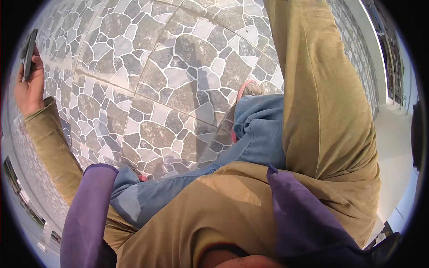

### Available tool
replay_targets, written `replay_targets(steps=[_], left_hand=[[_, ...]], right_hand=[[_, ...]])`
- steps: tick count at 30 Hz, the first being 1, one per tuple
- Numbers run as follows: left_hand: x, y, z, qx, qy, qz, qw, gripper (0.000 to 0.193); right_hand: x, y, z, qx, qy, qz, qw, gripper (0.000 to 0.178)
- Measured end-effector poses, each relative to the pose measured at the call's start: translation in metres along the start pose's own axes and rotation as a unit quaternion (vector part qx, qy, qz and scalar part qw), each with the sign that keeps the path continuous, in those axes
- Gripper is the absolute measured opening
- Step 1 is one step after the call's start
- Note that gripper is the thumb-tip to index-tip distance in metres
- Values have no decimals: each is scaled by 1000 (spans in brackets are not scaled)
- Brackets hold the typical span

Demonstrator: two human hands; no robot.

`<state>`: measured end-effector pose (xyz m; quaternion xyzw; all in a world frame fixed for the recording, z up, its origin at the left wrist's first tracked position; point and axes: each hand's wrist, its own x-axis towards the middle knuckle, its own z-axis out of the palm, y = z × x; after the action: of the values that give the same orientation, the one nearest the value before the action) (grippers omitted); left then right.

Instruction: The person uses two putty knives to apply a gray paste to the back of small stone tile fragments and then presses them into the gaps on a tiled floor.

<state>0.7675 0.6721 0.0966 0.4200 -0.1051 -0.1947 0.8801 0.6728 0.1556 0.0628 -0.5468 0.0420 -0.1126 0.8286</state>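
My left hand [30, 93] reaches out at the far left, its fingers closed around a thin, dark, flat slab [31, 54]. The slab is seen nearly edge-on, with a small dark bump on its left side, and its exact kind does not show. Below the hand, a tan sleeve [51, 143] covers my left forearm. My right arm, in a wide tan sleeve [326, 89], stretches up past the top edge of the view. My right hand lies outside the picture.
Grey stone-patterned tiles [183, 85] with white veins cover the ground. Beneath me are my blue jeans [257, 129] and a pinkish-red shoe [241, 91]. Purple cloth [91, 201] hangs on both sides of my chest. A pale ledge [393, 143] runs along the right.
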Motion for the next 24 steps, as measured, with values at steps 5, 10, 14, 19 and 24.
replay_targets(steps=[5,10,14,19,24], left_hand=[[-73,-12,67,-52,175,85,980,42],[-112,-25,120,67,316,163,932,40],[-194,-19,170,70,352,180,916,38],[-190,-53,190,-54,335,230,912,37],[-248,-89,201,-24,369,297,881,34]], right_hand=[[88,50,57,176,15,93,980,45],[5,169,116,169,-114,281,938,46],[-153,200,180,53,-224,358,905,41],[-199,215,214,42,-321,375,869,48],[-218,255,202,-14,-314,366,876,47]])
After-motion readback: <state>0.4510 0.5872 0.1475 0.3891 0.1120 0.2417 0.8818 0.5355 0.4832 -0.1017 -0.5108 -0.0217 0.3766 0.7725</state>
